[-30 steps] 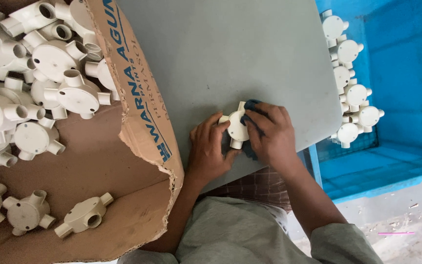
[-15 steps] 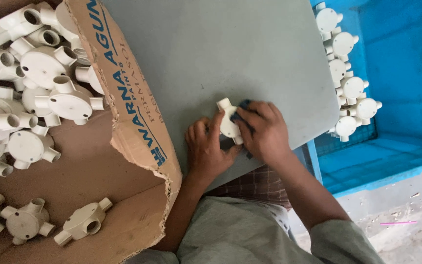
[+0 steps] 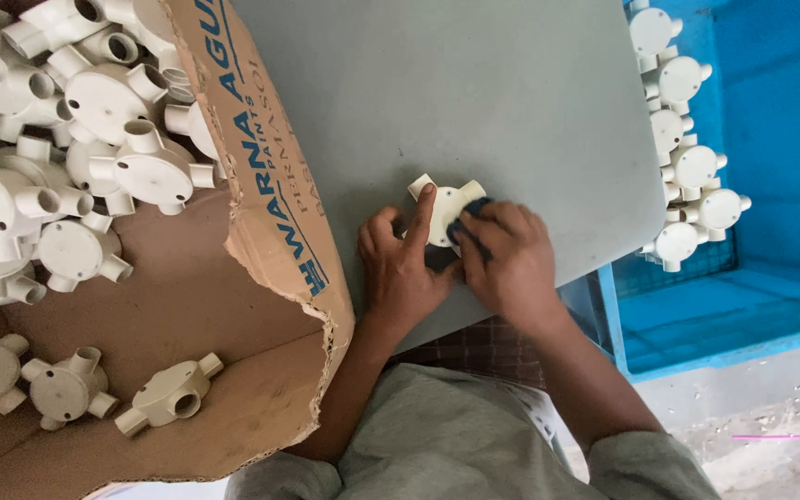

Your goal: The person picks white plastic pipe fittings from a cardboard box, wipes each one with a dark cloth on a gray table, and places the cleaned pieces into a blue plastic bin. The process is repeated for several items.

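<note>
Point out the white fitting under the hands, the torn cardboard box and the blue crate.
white fitting (image 3: pixel 441 215), head view, on its round face.
torn cardboard box (image 3: pixel 261 231), head view, on its printed side flap.
blue crate (image 3: pixel 770 139), head view, on its bare floor.

The round junction box (image 3: pixel 444 215) on the bench (image 3: pixel 474 102) is off-white — a plain cream with no marking — and the bench itself is a flat, dull grey-green. A dark blue pad (image 3: pixel 474 211) shows against the cream box. The heap of junction boxes (image 3: pixel 57 139) in the cardboard carton (image 3: pixel 261 231) is the same cream; the carton is brown, with blue printed lettering on its torn flap. The crate (image 3: pixel 770 139) is bright blue, and the row of boxes (image 3: pixel 687 167) along its edge is cream too. The person's shirt (image 3: pixel 456 444) is pale grey-green — below it a brown checked cloth (image 3: pixel 483 347) shows. The floor (image 3: pixel 752 417) is light grey.
</note>
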